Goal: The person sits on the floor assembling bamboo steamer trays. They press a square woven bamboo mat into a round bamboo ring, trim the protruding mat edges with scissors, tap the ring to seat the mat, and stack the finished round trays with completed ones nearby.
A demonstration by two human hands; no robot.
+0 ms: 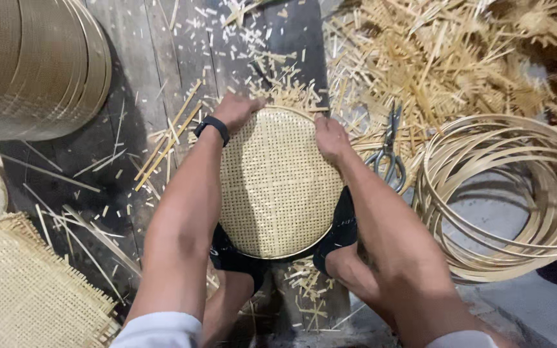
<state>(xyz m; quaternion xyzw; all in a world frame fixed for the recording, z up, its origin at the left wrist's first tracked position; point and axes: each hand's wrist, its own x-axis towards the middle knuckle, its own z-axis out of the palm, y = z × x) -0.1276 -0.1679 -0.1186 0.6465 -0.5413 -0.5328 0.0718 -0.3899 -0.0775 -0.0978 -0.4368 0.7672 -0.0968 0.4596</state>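
A round woven bamboo tray (275,187) with a thin hoop rim rests on my knees, tilted away from me. My left hand (236,109) grips its far left rim, with a black band on the wrist. My right hand (330,136) presses on the far right rim, fingers curled over the edge. Both hands hold the tray from above. Its near edge lies between my legs.
A pile of bamboo hoops (504,193) lies at the right, with scissors (388,151) beside it. Cut bamboo strips (433,58) heap up behind. A stack of finished trays (33,64) stands at top left. A flat woven mat (27,290) lies at bottom left.
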